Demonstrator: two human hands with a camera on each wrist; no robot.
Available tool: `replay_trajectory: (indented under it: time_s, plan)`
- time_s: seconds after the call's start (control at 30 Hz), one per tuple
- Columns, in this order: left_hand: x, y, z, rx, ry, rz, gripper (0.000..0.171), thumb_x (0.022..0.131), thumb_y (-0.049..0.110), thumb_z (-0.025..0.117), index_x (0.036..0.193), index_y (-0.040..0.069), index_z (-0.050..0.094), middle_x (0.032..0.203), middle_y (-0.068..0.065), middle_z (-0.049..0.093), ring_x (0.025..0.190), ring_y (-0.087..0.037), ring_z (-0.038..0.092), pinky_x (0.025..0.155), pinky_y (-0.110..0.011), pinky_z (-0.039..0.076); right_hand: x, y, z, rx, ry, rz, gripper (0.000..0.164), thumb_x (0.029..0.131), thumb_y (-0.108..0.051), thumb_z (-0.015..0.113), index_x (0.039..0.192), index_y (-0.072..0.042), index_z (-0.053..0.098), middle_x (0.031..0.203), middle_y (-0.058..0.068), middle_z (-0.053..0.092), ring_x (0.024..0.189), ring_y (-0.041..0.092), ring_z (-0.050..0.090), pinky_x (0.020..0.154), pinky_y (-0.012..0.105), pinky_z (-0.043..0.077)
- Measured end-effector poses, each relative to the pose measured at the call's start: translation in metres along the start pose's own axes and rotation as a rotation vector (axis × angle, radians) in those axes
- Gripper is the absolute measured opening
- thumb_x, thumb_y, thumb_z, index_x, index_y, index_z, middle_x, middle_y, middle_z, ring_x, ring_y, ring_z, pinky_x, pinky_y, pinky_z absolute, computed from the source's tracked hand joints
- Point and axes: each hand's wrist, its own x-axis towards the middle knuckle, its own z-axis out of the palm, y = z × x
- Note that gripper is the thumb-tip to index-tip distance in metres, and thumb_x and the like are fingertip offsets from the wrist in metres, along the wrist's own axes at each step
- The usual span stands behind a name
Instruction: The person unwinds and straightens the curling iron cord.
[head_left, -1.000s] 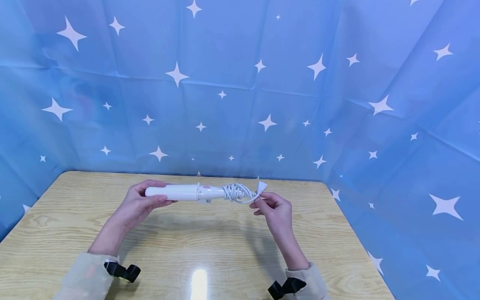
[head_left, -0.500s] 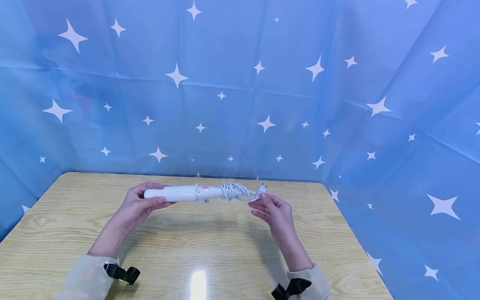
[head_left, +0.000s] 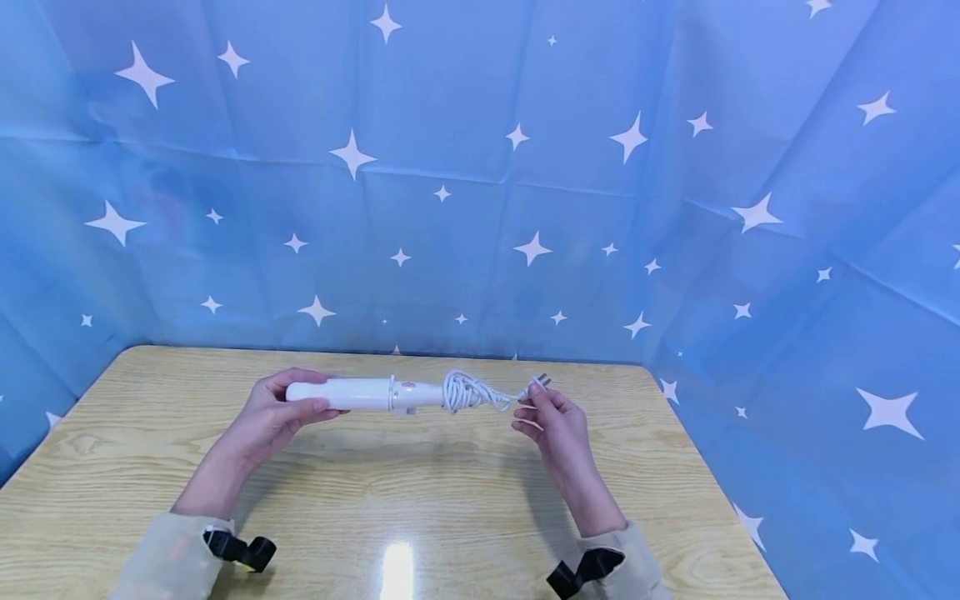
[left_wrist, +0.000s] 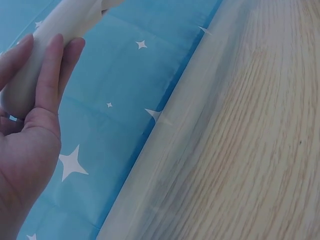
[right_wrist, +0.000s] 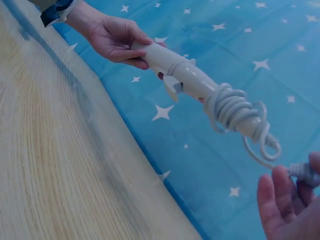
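Observation:
A white curling iron (head_left: 363, 393) is held level above the wooden table, its thick smooth end to the left. My left hand (head_left: 264, 421) grips that end between thumb and fingers; the left wrist view shows the fingers (left_wrist: 48, 75) wrapped along the barrel. The white cord (head_left: 467, 392) is wound in several loops round the thin handle end. At the cord's end, my right hand (head_left: 558, 429) pinches the plug (right_wrist: 301, 171), prongs pointing away from the iron. A small clip lever (right_wrist: 172, 86) sticks out from the iron's side.
The wooden table (head_left: 420, 500) lies beneath both hands, with a bright light reflection near its front. A blue curtain (head_left: 450, 217) with white stars hangs behind the table and along its sides. Black camera mounts (head_left: 238, 548) are strapped at both wrists.
My right hand has shifted its grip on the plug, turned the prongs outward and drawn it a little to the right, away from the coil. The left hand keeps its hold, sinking slightly.

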Motion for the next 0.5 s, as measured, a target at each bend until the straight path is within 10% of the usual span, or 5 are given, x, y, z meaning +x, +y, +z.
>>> replay_trajectory:
  time_s: [0.5]
  plan:
    - [-0.006,-0.002,-0.008,-0.022,0.019,0.004,0.045,0.094,-0.024,0.052,0.114,0.008,0.076,0.123,-0.011,0.065,0.112,-0.028,0.065,0.093,-0.044,0.059,0.008,-0.006,-0.013,0.189,0.049,0.014,0.01,0.106,-0.018,0.06,0.106,-0.008,0.062,0.09,0.002,0.067,0.075,0.008,0.066,0.073,0.022,0.062]
